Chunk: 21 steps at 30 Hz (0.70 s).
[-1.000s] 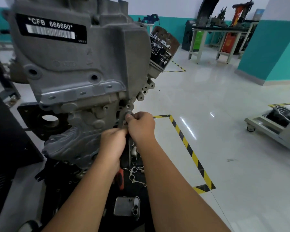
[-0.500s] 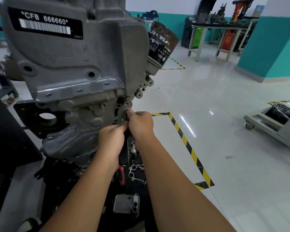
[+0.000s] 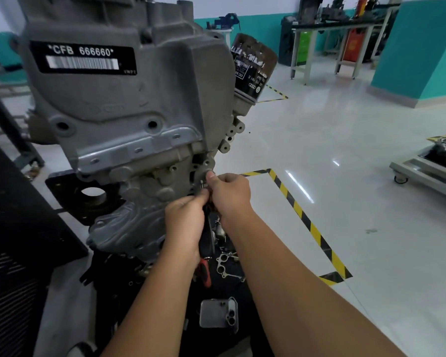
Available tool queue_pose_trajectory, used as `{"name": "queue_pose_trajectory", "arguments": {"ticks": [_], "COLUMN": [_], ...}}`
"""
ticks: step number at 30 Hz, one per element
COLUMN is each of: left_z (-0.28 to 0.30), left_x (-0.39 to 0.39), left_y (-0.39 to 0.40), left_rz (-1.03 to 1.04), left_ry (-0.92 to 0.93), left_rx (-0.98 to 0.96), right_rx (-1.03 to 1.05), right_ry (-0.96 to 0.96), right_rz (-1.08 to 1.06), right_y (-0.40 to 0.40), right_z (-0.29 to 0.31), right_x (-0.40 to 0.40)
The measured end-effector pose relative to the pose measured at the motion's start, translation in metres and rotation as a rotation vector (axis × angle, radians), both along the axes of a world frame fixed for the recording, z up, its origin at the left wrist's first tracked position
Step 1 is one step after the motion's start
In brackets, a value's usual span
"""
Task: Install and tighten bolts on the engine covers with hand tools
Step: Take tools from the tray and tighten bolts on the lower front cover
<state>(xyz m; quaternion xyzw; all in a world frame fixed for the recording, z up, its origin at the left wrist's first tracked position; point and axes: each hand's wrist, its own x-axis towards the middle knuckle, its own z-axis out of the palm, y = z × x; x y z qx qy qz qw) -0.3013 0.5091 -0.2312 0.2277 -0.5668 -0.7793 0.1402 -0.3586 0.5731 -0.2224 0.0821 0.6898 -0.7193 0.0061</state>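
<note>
Both hands work at the lower right corner of the engine cover (image 3: 129,119); the right hand (image 3: 229,193) pinches a small bolt (image 3: 203,185) just beside a hole, the left hand (image 3: 187,221) grips a dark tool (image 3: 207,238); the bolt looks not yet seated, and several cover holes stand open, so most tightening is probably left.

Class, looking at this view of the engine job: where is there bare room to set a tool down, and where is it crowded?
Bare: the glossy floor right of the engine, on both sides of the yellow-black tape, out to the wheeled cart. Crowded: the dark tray under the hands, strewn with a gasket, a red-handled tool and a metal block.
</note>
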Motion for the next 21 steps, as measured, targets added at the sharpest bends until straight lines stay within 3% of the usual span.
{"name": "queue_pose_trajectory", "arguments": {"ticks": [21], "left_z": [0.0006], "left_x": [-0.0024], "left_y": [-0.0001], "left_rz": [0.030], "left_ry": [-0.002], "left_rx": [-0.029], "right_rx": [-0.078], "right_ry": [-0.044], "right_rz": [0.006], "right_y": [0.0013], "right_z": [-0.0039], "right_x": [-0.0011]}}
